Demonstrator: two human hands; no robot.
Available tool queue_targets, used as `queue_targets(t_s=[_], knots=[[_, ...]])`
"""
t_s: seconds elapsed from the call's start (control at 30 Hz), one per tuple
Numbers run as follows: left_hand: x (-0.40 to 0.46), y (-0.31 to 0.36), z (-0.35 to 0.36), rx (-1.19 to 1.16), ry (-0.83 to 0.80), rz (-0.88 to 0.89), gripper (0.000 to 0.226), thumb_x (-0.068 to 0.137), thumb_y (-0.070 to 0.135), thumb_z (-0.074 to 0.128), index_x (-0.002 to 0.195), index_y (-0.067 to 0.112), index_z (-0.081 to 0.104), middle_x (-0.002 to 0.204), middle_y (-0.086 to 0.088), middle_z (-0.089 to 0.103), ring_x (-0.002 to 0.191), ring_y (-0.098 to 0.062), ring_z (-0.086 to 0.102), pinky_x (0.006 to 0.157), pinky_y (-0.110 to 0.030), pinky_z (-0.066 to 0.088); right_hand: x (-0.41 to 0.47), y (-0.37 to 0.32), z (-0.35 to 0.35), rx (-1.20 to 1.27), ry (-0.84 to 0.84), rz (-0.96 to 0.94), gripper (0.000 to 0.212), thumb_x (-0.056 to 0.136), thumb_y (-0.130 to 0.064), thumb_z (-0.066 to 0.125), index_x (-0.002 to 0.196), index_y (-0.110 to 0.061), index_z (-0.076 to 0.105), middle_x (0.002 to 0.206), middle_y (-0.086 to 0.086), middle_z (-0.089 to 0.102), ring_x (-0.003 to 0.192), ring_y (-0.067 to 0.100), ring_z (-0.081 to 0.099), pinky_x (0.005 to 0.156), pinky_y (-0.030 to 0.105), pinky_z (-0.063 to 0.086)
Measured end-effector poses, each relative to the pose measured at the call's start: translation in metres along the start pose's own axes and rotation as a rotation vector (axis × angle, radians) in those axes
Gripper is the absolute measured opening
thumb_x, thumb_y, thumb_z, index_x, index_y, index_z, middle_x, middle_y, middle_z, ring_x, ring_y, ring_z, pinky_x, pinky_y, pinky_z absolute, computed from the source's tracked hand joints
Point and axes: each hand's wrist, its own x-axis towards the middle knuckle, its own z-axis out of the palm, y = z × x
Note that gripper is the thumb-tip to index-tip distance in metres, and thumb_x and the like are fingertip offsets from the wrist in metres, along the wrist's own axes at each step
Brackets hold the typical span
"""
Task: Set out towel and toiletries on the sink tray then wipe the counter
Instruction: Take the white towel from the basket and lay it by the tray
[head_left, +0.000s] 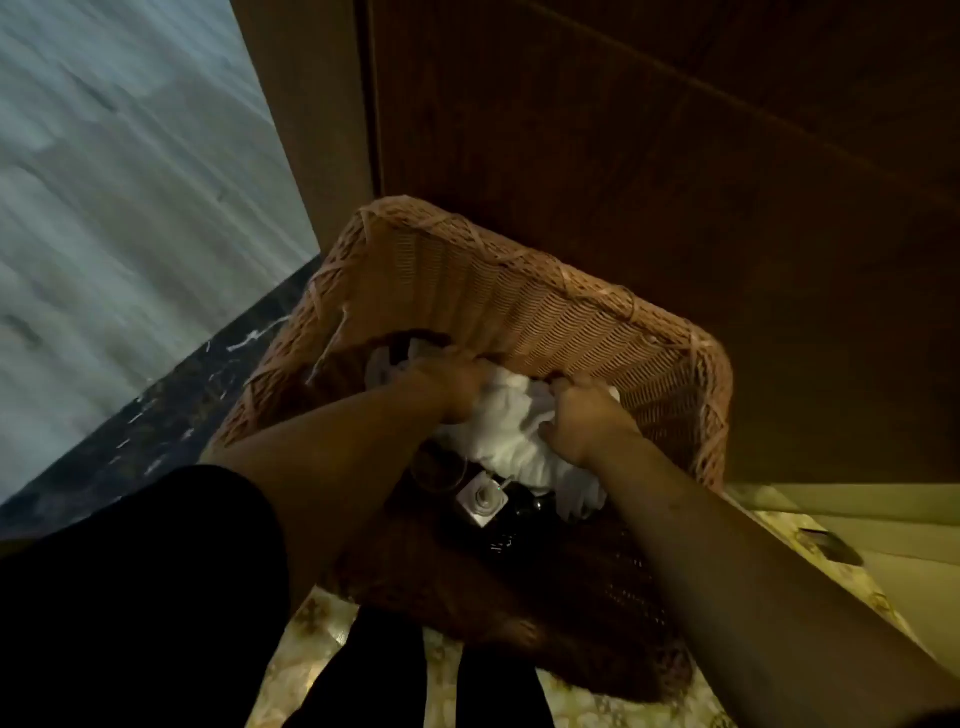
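A tall woven wicker basket (519, 301) stands on the floor against a dark wooden door. Inside it lies a crumpled white towel (511, 431). My left hand (447, 387) grips the towel's left side and my right hand (587, 415) grips its right side, both reaching down into the basket. Below the towel, a square white pump dispenser (482, 501) and a dark bottle (524, 512) rest at the bottom. Part of the towel is hidden by my hands.
A dark wooden door (675, 156) rises behind the basket. A grey marbled wall (130, 208) with a dark base strip is at the left. Patterned pale floor tiles (322, 639) show near my dark-trousered legs.
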Motion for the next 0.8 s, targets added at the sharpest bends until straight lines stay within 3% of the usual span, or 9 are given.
queue_targets(t_s=[0.07, 0.2, 0.3, 0.37, 0.47, 0.63, 0.8], knots=[[0.01, 0.0, 0.002, 0.089, -0.015, -0.001, 0.071, 0.096, 0.032, 0.056, 0.155, 0.019, 0.019, 0.159, -0.007, 0.026, 0.146, -0.029, 0.024, 0.115, -0.053, 0.023, 0.017, 0.002, 0.005, -0.086, -0.014, 0.006, 0.059, 0.093, -0.041, 0.061, 0.142, -0.011, 0.046, 0.144, 0.015, 0.042, 0.134, 0.037, 0.038, 0.107, 0.047, 0.034], [0.039, -0.004, 0.017, 0.216, -0.069, 0.005, 0.076, 0.092, 0.042, 0.057, 0.155, 0.023, 0.019, 0.158, -0.008, 0.024, 0.145, -0.031, 0.027, 0.106, -0.059, 0.036, 0.045, 0.006, 0.019, -0.17, -0.072, 0.006, 0.067, 0.093, -0.048, 0.059, 0.147, -0.014, 0.041, 0.149, 0.011, 0.04, 0.136, 0.034, 0.036, 0.105, 0.048, 0.036], [0.054, -0.009, 0.031, 0.125, -0.011, 0.027, 0.075, 0.091, 0.043, 0.058, 0.154, 0.021, 0.024, 0.158, -0.01, 0.024, 0.145, -0.03, 0.027, 0.11, -0.056, 0.033, 0.062, 0.006, 0.03, -0.258, -0.075, 0.058, 0.07, 0.088, -0.051, 0.058, 0.146, -0.016, 0.043, 0.148, 0.009, 0.045, 0.136, 0.032, 0.037, 0.105, 0.048, 0.036], [0.059, -0.012, 0.043, 0.004, 0.108, 0.026, 0.07, 0.094, 0.041, 0.057, 0.153, 0.016, 0.027, 0.156, -0.011, 0.031, 0.14, -0.031, 0.036, 0.11, -0.051, 0.034, 0.071, 0.003, 0.038, -0.266, -0.097, 0.095, 0.067, 0.087, -0.048, 0.06, 0.145, -0.015, 0.046, 0.147, 0.008, 0.049, 0.136, 0.032, 0.038, 0.104, 0.047, 0.037], [0.064, -0.012, 0.052, -0.022, 0.128, -0.006, 0.062, 0.098, 0.041, 0.047, 0.149, 0.01, 0.029, 0.147, -0.013, 0.042, 0.13, -0.032, 0.047, 0.104, -0.047, 0.035, 0.084, 0.002, 0.047, -0.269, -0.107, 0.117, 0.057, 0.092, -0.042, 0.059, 0.143, -0.016, 0.05, 0.146, 0.008, 0.053, 0.138, 0.031, 0.041, 0.108, 0.046, 0.036], [0.075, -0.01, 0.048, -0.034, 0.041, -0.016, 0.049, 0.102, 0.026, 0.042, 0.148, 0.008, 0.036, 0.15, -0.016, 0.04, 0.138, -0.032, 0.038, 0.112, -0.044, 0.031, 0.091, 0.004, 0.05, -0.293, -0.137, 0.147, 0.063, 0.088, -0.05, 0.067, 0.14, -0.016, 0.054, 0.142, 0.008, 0.057, 0.134, 0.031, 0.047, 0.104, 0.045, 0.039], [0.072, -0.003, 0.05, 0.122, 0.049, -0.018, 0.047, 0.104, 0.02, 0.036, 0.15, 0.01, 0.032, 0.154, -0.014, 0.034, 0.143, -0.032, 0.03, 0.109, -0.046, 0.032, 0.087, 0.006, 0.053, -0.25, -0.092, 0.156, 0.043, 0.097, -0.042, 0.054, 0.132, -0.017, 0.06, 0.136, 0.01, 0.06, 0.129, 0.031, 0.048, 0.1, 0.044, 0.041]])
